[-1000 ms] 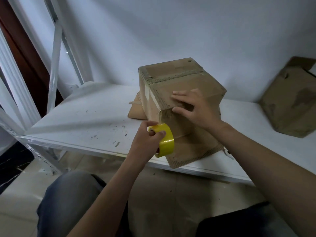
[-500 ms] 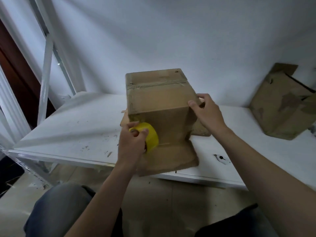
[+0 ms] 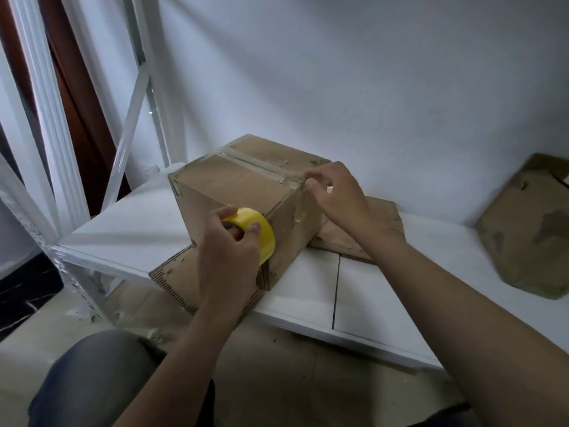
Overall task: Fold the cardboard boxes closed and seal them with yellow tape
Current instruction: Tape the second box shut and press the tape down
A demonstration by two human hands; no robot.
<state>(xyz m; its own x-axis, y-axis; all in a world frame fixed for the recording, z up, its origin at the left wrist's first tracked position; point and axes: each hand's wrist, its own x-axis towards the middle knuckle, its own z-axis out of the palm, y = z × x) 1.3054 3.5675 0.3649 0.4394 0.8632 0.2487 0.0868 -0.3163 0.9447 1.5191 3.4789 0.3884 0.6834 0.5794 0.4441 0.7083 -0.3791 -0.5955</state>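
Box point(image 3: 246, 192) now rotated and down on the bench point(image 3: 385, 291), old clear-taped seam up, left hand point(image 3: 229, 257) gripping yellow tape roll point(image 3: 261, 232) against box's near corner, right hand point(image 3: 335, 192) pinching box's top-right seam edge; probably set for taping.

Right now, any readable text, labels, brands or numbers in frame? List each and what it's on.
None readable.
Cardboard box: no print visible on its faces; only an old strip of tape and scuffs.
Yellow tape roll in the left hand: plain, no label showing.
Second box at right: dark stains, no lettering.
White shelf: marks only, no text.
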